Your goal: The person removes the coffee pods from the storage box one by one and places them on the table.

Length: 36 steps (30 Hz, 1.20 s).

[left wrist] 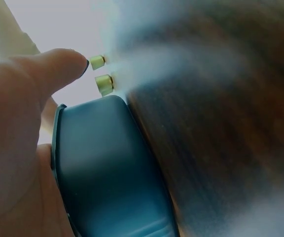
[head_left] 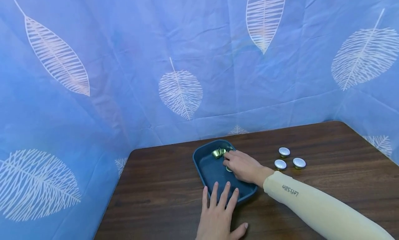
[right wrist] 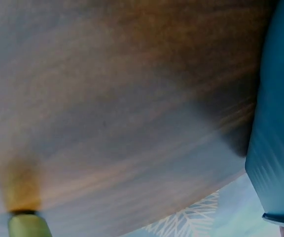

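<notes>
The dark blue tray (head_left: 207,174) sits on the table with several small gold-green coffee capsules (head_left: 216,153) toward its far end. My right hand (head_left: 244,166) reaches over the tray's right side, fingers curled down among the capsules. Another capsule's pale edge (head_left: 229,169) peeks out beneath these fingers; I cannot tell whether they pinch it. Over the tray's near rim, my left hand (head_left: 216,212) lies with straight, spread fingers, its thumb out to the right. In the left wrist view that thumb (left wrist: 63,69) stands apart from the tray's outer wall (left wrist: 112,168).
Three capsules with silver lids up (head_left: 284,152) stand right of the tray on the dark wooden table (head_left: 156,191). Blue cloth with white leaf prints (head_left: 218,77) hangs behind the table and along its sides. A cream sleeve (head_left: 318,202) covers the right forearm.
</notes>
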Tool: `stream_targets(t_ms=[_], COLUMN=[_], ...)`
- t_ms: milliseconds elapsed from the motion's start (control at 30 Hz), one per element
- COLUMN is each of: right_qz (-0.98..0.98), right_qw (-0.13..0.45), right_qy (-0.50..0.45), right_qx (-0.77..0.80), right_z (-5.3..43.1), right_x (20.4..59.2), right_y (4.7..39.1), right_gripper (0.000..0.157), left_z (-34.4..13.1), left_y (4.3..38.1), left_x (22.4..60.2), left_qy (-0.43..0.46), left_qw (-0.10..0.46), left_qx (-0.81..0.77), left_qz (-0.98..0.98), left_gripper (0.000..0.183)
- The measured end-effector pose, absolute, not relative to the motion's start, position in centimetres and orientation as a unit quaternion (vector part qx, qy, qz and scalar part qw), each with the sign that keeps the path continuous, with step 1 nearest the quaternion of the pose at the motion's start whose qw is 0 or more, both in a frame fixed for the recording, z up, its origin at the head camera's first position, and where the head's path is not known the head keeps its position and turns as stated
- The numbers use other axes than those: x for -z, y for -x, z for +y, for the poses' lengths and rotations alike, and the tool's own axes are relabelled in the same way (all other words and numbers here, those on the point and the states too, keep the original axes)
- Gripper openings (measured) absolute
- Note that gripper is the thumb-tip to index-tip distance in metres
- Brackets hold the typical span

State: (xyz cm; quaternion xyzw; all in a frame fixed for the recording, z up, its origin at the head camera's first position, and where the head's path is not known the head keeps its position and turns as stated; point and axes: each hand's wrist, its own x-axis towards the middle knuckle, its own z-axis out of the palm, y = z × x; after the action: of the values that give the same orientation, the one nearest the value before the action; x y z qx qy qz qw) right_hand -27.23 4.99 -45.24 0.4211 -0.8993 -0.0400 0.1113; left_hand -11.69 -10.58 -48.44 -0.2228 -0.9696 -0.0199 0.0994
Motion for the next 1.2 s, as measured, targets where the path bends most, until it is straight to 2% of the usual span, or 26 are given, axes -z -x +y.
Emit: stream_targets(t_ms=[600,1200], right_qz=[-0.881,-0.882], right_qw=[0.101,0.092], right_qy=[-0.451,-0.449], right_qx=[0.105,0.109], right_z=[5.02,4.98], right_x=[44.41,44.44], right_y=[27.78,27.37], right_gripper=[0.028,0.028], left_z=[-10.63,-10.72], left_y=[11.76,11.69], left_x=[47.92,47.95], left_qy=[0.224,0.226], left_qw=[0.071,0.073], left_qx=[0.028,0.031], left_qz=[-0.972,-0.971], left_gripper=[0.082,0.081])
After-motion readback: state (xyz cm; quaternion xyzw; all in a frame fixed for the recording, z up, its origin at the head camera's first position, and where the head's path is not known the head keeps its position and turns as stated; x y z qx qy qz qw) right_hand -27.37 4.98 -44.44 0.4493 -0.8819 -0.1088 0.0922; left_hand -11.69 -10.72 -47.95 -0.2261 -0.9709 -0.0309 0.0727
